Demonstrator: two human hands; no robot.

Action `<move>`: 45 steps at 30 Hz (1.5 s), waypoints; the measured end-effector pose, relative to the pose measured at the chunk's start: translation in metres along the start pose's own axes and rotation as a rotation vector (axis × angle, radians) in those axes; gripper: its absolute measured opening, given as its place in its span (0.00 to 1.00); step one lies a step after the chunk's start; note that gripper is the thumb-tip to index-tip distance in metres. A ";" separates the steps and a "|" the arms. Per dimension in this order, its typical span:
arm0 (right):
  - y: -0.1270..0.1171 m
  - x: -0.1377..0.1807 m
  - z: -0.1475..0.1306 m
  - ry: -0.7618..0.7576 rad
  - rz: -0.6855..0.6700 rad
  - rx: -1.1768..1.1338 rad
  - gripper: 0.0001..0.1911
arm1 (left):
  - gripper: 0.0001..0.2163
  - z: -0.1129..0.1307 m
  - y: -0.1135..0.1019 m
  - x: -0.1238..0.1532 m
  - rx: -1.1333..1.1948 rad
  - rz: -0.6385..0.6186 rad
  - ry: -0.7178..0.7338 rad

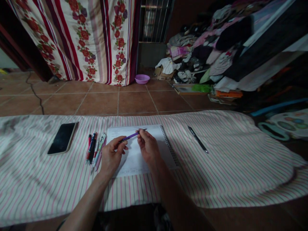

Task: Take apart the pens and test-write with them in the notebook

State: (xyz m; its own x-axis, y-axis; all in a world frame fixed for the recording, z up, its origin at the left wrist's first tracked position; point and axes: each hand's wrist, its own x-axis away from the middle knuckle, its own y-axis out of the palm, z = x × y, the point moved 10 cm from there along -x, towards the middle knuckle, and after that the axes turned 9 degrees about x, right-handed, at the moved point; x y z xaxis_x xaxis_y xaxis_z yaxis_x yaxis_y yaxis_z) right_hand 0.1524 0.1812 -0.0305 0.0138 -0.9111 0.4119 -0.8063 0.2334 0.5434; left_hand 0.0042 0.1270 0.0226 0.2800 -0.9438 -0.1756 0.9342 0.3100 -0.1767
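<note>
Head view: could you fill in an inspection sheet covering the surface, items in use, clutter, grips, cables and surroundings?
Surface: white cloth with pink and grey stripes, wrinkled.
Items in use: slim purple pen, held above a white spiral-bound notebook.
Clutter: cluster of coloured pens left of the notebook; slim black pen to its right; dark-screened rectangular phone farther left.
Grips: left hand and right hand both pinch the purple pen.
Cables: thin dark cable on the brown tiled floor, upper left.
Surroundings: red-and-cream floral curtain, round purple plastic basin, heap of mixed clothes.
</note>
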 end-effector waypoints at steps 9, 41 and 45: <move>-0.002 0.000 -0.003 -0.028 0.013 0.030 0.07 | 0.12 0.005 0.005 0.000 -0.072 -0.035 0.034; 0.014 0.004 -0.001 0.013 -0.145 0.014 0.08 | 0.11 0.014 0.005 0.000 -0.318 -0.013 0.183; 0.019 0.005 0.002 0.011 -0.176 0.036 0.10 | 0.10 0.015 0.007 0.000 -0.399 -0.023 0.223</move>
State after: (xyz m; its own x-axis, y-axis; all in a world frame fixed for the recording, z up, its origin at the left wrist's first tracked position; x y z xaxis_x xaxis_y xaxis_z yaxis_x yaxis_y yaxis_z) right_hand 0.1363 0.1805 -0.0194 0.1633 -0.9331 0.3205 -0.8114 0.0578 0.5816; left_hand 0.0142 0.1272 0.0364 0.1645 -0.9169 -0.3636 0.7693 0.3500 -0.5345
